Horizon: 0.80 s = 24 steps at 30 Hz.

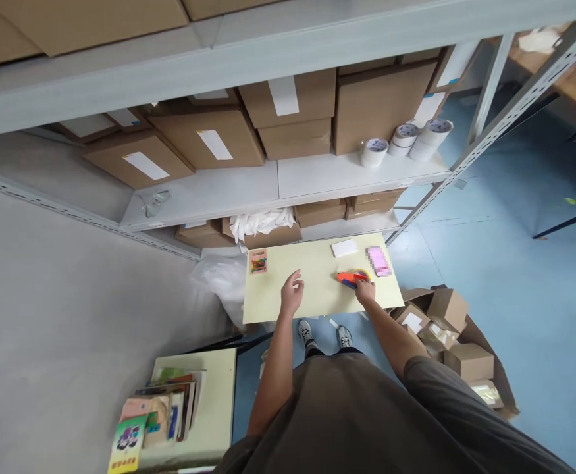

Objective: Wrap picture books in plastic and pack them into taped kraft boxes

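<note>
My right hand point(365, 289) rests on an orange tape dispenser point(351, 278) lying on the pale yellow table point(272, 299), fingers closed around its handle end. My left hand point(292, 291) hovers over the table's middle, fingers loosely curled and apart, holding nothing. A pink pad point(379, 261) and a white card point(344, 248) lie beyond the dispenser. A small colourful packet point(258, 261) lies at the table's far left.
Grey metal shelving point(317, 176) behind the table holds cardboard boxes and several tape rolls point(406, 139). An open carton with small boxes point(453, 336) sits on the blue floor to the right. A second table point(216, 408) with stacked books stands near left.
</note>
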Available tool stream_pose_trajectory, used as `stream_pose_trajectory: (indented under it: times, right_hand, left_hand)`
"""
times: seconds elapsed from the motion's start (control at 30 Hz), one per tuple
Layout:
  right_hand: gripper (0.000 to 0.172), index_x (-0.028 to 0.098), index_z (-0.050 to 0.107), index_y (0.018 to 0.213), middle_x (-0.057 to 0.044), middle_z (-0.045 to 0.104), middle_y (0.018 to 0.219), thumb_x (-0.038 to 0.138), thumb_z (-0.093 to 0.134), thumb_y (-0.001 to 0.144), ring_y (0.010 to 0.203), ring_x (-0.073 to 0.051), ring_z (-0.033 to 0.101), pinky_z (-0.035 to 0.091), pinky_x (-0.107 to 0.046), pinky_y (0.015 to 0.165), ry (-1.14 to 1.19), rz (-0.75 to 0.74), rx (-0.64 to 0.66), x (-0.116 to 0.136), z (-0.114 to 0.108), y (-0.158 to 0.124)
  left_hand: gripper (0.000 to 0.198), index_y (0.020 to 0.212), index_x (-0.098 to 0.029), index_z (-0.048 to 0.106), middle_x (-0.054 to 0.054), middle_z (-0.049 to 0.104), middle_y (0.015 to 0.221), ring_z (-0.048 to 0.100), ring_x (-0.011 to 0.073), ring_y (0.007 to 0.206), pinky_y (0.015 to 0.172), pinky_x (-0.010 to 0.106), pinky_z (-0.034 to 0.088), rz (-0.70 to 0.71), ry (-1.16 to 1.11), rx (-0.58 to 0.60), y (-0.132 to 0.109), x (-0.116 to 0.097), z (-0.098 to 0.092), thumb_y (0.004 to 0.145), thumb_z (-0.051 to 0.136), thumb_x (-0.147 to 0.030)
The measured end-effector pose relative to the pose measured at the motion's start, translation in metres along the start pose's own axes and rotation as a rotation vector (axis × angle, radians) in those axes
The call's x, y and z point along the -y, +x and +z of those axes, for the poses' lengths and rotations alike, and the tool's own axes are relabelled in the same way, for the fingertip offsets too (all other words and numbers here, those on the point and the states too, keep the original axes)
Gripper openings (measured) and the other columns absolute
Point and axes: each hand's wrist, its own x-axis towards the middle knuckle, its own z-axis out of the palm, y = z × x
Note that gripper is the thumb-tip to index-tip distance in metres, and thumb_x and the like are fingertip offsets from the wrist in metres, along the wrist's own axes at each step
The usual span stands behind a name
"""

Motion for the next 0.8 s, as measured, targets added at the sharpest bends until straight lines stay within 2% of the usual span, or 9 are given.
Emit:
stream_pose_trajectory:
  times: [0.1,0.2,0.27,0.37,0.47,0.53,0.67,0.8]
  right_hand:
    - [0.037,0.02,0.075,0.124,-0.016,0.074,0.132,0.022,0.065,0.088,0.137,-0.033,0.054,0.043,-0.044,0.107,-0.024,0.047,0.041,0.011,-0.015,0.003]
    - [0.045,0.019,0.07,0.132,-0.016,0.071,0.137,0.025,0.068,0.088,0.134,-0.031,0.057,0.045,-0.043,0.11,0.101,-0.034,-0.048,0.021,-0.033,-0.001]
    - [0.048,0.016,0.067,0.137,-0.018,0.072,0.133,0.029,0.064,0.091,0.129,-0.031,0.06,0.046,-0.044,0.111,0.207,-0.057,-0.087,0.026,-0.04,-0.006]
    - [0.054,0.014,0.063,0.144,-0.018,0.072,0.133,0.036,0.059,0.095,0.129,-0.033,0.062,0.048,-0.047,0.111,0.317,-0.079,-0.099,0.04,-0.042,-0.012]
    - [0.058,0.017,0.061,0.147,-0.017,0.066,0.146,0.041,0.057,0.095,0.134,-0.033,0.061,0.049,-0.05,0.113,0.372,-0.17,-0.052,0.068,-0.031,-0.01]
    - [0.059,0.019,0.06,0.148,-0.016,0.063,0.151,0.043,0.057,0.095,0.136,-0.033,0.061,0.05,-0.051,0.114,0.39,-0.25,0.0,0.097,-0.017,-0.004]
    - [0.058,0.021,0.06,0.149,-0.015,0.061,0.153,0.045,0.057,0.096,0.141,-0.032,0.058,0.051,-0.051,0.115,0.415,-0.43,0.092,0.173,0.022,0.006]
    - [0.055,0.022,0.063,0.147,-0.013,0.062,0.154,0.043,0.058,0.096,0.143,-0.031,0.057,0.052,-0.051,0.115,0.398,-0.581,0.165,0.261,0.075,0.006]
  left_hand:
    - [0.045,0.14,-0.021,0.068,0.014,0.074,0.131,0.074,0.0197,0.106,0.092,0.032,0.06,-0.003,0.003,0.007,-0.002,-0.003,0.022,0.094,0.066,-0.024]
    - [0.045,0.138,-0.021,0.069,0.014,0.074,0.131,0.074,0.0209,0.109,0.093,0.033,0.06,-0.003,0.002,0.018,-0.006,-0.005,0.033,0.093,0.067,-0.022]
    - [0.044,0.136,-0.02,0.07,0.014,0.074,0.131,0.073,0.022,0.111,0.094,0.035,0.06,-0.02,0.005,0.012,-0.012,-0.004,0.033,0.092,0.067,-0.021]
    - [0.044,0.134,-0.019,0.071,0.015,0.074,0.131,0.073,0.0236,0.113,0.097,0.037,0.06,-0.061,-0.006,-0.025,-0.025,0.0,0.019,0.09,0.07,-0.02]
    - [0.045,0.133,-0.02,0.072,0.014,0.074,0.133,0.072,0.0248,0.114,0.097,0.037,0.06,-0.098,-0.029,-0.103,-0.043,0.01,-0.01,0.088,0.073,-0.022]
    - [0.046,0.134,-0.022,0.072,0.014,0.073,0.135,0.072,0.0255,0.117,0.097,0.037,0.061,-0.13,-0.038,-0.172,-0.056,0.02,-0.036,0.089,0.073,-0.024]
    - [0.046,0.137,-0.024,0.07,0.012,0.071,0.141,0.071,0.0249,0.119,0.1,0.036,0.059,-0.202,-0.054,-0.302,-0.081,0.053,-0.095,0.092,0.07,-0.026]
    - [0.044,0.134,-0.023,0.071,0.012,0.071,0.141,0.071,0.0279,0.119,0.106,0.042,0.056,-0.252,-0.14,-0.423,-0.096,0.096,-0.157,0.09,0.072,-0.024]
